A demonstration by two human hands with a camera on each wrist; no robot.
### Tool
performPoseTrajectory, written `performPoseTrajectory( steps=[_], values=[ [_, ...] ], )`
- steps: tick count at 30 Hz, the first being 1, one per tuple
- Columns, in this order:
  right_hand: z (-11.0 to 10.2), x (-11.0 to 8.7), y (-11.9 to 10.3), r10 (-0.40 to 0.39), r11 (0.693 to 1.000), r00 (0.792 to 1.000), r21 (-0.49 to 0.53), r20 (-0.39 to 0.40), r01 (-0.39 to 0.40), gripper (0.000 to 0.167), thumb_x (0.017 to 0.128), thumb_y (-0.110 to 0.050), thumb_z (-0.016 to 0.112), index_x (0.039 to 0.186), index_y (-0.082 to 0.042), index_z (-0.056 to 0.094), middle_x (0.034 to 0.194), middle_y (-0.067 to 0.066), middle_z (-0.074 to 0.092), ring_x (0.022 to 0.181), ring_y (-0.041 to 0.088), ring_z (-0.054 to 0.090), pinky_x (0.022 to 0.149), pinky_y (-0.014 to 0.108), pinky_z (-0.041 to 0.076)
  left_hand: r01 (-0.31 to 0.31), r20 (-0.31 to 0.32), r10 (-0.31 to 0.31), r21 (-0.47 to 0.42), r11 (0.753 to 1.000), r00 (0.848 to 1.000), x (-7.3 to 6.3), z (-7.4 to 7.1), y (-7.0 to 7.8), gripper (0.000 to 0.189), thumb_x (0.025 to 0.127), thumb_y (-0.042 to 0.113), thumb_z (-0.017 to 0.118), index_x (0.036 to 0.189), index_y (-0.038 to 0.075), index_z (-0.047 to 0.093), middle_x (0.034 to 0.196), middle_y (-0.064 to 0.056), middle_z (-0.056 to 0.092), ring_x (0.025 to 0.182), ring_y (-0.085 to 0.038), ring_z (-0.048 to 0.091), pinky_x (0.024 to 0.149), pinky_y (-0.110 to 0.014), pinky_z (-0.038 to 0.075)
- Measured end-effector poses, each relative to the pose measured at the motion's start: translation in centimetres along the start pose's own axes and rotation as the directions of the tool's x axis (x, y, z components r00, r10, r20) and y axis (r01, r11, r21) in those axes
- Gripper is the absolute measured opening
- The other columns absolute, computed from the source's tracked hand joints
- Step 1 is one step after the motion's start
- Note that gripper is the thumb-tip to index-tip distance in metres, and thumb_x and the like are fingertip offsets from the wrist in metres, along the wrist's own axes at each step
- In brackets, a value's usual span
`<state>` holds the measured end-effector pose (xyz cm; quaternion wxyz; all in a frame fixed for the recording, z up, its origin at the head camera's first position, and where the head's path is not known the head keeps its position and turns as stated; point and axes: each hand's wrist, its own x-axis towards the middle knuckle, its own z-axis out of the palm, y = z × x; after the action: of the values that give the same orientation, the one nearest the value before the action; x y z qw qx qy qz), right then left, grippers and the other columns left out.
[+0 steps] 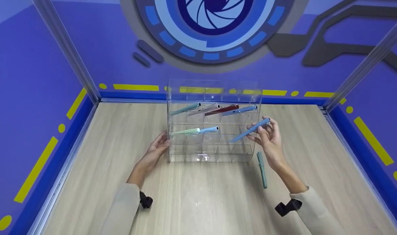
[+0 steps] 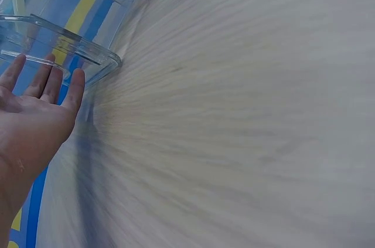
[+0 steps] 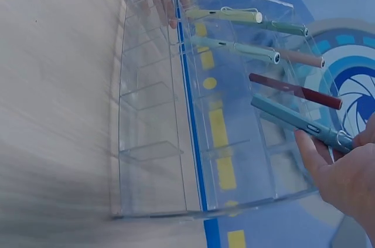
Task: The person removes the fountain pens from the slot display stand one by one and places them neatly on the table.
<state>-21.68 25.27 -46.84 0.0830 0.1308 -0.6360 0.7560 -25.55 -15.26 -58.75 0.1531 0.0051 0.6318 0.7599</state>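
A clear acrylic pen rack (image 1: 211, 159) with stepped compartments stands on the table. My left hand (image 1: 152, 153) rests against the rack's left side, its fingers extended in the left wrist view. My right hand (image 1: 273, 145) pinches a blue pen (image 1: 249, 131) between thumb and fingers, slanted in front of the right end of the middle tier. On the upper tier lie a teal pen (image 1: 188, 108), a pale pinkish pen (image 1: 206, 109), a dark red pen (image 1: 222, 110) and another blue pen (image 1: 241, 110). Below them are a light green pen (image 1: 187, 131) and a light blue pen (image 1: 209, 130).
A green pen (image 1: 262, 171) lies on the wooden table (image 1: 198, 195), right of the rack and near my right forearm. Blue printed panels (image 1: 97, 49) with metal frame posts (image 1: 68, 49) enclose the table at the back and sides.
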Motion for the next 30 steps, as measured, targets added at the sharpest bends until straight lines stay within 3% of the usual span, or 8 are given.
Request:
performPoseTrajectory(
  steps=[10,14,30],
  values=[
    [-2.6,-0.6,-0.1,0.03,0.991,0.998,-0.126,-0.055,-0.036,0.055,0.108,-0.007,0.049,0.159,-0.001,0.027,0.122,0.007,0.064,0.11,0.011,0.071,0.091,0.03,0.063,-0.006,0.009,0.005,0.035,0.999,1.0,0.0,0.2,0.0,0.073,0.103,0.037,0.061,0.164,0.02,0.023,0.17,-0.006,0.024,0.16,-0.026,0.017,0.131,-0.042,0.021],
    [-3.7,-0.7,0.1,0.058,0.986,0.993,-0.152,-0.1,-0.073,0.054,0.107,-0.008,0.051,0.157,-0.001,0.032,0.117,-0.003,0.069,0.106,0.01,0.072,0.088,0.027,0.063,-0.001,-0.008,0.001,0.037,0.999,1.0,-0.1,0.1,0.0,0.073,0.103,0.037,0.062,0.163,0.02,0.025,0.17,-0.007,0.025,0.16,-0.027,0.017,0.131,-0.043,0.022],
    [-7.7,-1.4,1.5,0.16,0.947,0.954,-0.233,-0.255,-0.221,0.054,0.106,-0.017,0.057,0.154,0.001,0.041,0.106,-0.015,0.072,0.098,0.001,0.071,0.081,0.016,0.059,0.015,-0.013,-0.014,0.022,1.0,1.0,-0.2,0.2,0.1,0.072,0.103,0.036,0.063,0.163,0.023,0.026,0.17,-0.005,0.025,0.16,-0.025,0.019,0.131,-0.042,0.021]
  ],
)
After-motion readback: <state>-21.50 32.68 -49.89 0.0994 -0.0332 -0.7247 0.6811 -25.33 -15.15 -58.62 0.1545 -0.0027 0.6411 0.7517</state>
